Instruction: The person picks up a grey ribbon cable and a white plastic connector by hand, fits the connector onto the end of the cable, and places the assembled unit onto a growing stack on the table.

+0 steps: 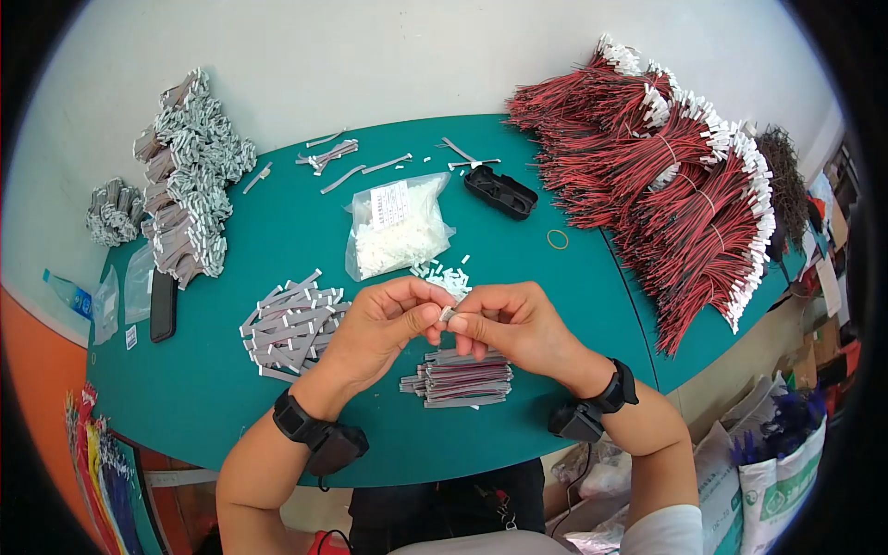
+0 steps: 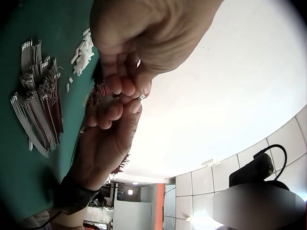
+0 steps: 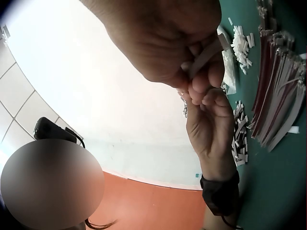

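Both hands meet above the table's middle. My right hand [image 1: 518,324] holds a short grey ribbon cable [image 3: 207,58], its flat strip running through the fingers in the right wrist view. My left hand [image 1: 393,319] pinches a small white connector [image 1: 448,313] at the cable's end, thumb against index finger. Fingertips of both hands come together there and hide most of the connector. Below the hands lies a stack of grey ribbon cables [image 1: 462,379] with bare crimped ends. Just behind the fingers is a small pile of loose white connector housings [image 1: 451,278].
Left of the hands, grey cables with white ends [image 1: 294,324] lie heaped. A clear bag of white housings [image 1: 398,227] and a black tray [image 1: 500,191] stand behind. Red-black wire bundles [image 1: 666,176] fill the right; more grey bundles [image 1: 190,176] and a phone [image 1: 163,305] are left.
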The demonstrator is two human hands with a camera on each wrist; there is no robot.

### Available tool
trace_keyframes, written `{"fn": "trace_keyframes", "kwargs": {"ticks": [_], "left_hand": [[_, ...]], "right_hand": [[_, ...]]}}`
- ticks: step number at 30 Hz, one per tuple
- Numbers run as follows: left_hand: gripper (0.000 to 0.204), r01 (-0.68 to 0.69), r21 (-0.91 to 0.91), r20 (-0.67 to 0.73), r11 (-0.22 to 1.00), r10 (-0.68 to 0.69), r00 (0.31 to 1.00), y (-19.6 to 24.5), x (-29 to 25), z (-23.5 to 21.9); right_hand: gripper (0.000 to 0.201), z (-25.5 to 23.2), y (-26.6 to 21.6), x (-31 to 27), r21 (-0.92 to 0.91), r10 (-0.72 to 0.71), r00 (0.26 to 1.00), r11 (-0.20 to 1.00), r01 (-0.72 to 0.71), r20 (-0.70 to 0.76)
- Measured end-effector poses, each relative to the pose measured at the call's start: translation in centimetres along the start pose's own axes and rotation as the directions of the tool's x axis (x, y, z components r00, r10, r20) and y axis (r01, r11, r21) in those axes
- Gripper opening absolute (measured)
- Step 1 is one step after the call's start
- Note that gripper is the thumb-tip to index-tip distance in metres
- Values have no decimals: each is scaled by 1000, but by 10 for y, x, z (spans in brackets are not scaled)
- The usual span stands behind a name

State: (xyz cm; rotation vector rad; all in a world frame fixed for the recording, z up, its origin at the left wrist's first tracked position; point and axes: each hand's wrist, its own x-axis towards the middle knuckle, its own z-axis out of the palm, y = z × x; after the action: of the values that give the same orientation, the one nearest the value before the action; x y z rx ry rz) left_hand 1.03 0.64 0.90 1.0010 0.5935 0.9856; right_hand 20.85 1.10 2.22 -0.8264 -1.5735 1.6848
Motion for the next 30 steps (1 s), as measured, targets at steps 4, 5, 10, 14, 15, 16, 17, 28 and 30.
{"fn": "trace_keyframes", "kwargs": {"ticks": [4,5,10,14,15,16,17,28,30], "left_hand": [[16,-2,4,3,1000,2,1000,-1,0,0],[16,-3,8,3,1000,3,1000,-1,0,0],[15,-16,18,8,1000,15,1000,-1,0,-1],[15,-11,22,7,1000,10,1000,-1,0,-2],[15,-12,22,9,1000,12,1000,-1,0,-2],[15,-14,21,11,1000,14,1000,-1,0,-2],[15,-14,24,9,1000,14,1000,-1,0,-2],[16,-30,106,-5,994,30,1000,0,1,-1],[16,-35,119,-14,992,37,999,0,0,0]], "right_hand": [[15,-1,0,0,-19,6,1000,1000,-6,8],[15,-1,-1,0,-24,14,1000,1000,-14,8],[15,-2,-4,0,-24,42,999,999,-42,14],[15,-1,-2,0,-4,46,999,999,-46,9],[15,-1,-1,0,1,47,999,999,-47,6],[15,-1,-2,1,-1,45,999,999,-45,5],[15,-1,-3,1,-3,43,999,999,-43,5],[16,-1,-4,-1,-19,61,998,998,-61,-8],[16,-1,-3,-1,-12,57,998,998,-57,-7]]}}
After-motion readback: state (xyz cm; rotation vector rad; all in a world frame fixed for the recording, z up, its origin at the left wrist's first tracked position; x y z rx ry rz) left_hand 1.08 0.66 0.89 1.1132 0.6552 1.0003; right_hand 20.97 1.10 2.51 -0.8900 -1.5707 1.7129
